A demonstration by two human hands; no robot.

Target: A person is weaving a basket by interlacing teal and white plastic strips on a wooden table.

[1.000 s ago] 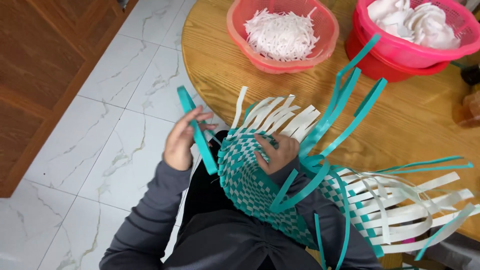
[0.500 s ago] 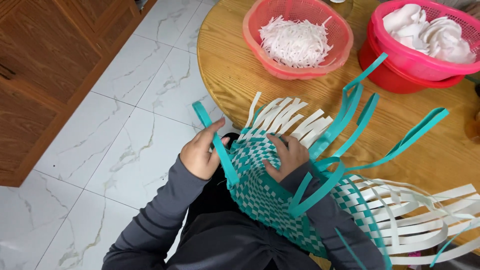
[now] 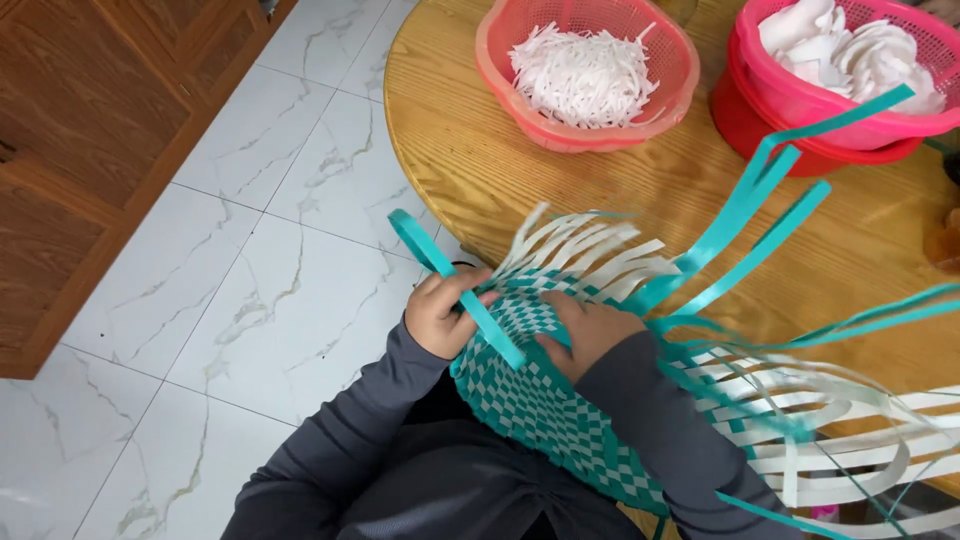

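On my lap lies a half-woven mat (image 3: 540, 410) of teal and white plastic strips in a check pattern. My left hand (image 3: 440, 312) pinches a loose teal strip (image 3: 455, 285) that runs diagonally across the weave's edge. My right hand (image 3: 585, 330) presses flat on the woven part, fingers bent onto it. Unwoven white strips (image 3: 590, 250) fan out beyond my hands, and long teal strips (image 3: 760, 215) stick up to the right. More loose white and teal strips (image 3: 840, 440) trail off to the lower right.
A round wooden table (image 3: 480, 160) is in front of me. On it stand an orange-red basket (image 3: 500, 60) of white strips and a pink basket (image 3: 800, 100) holding white coils on a red bowl. White marble tile floor (image 3: 250, 280) and a wooden cabinet (image 3: 90, 130) lie left.
My head view shifted left, so the table and baskets sit further right. My left hand slid down along the teal strip and closer to the weave. My right hand stayed on the mat.
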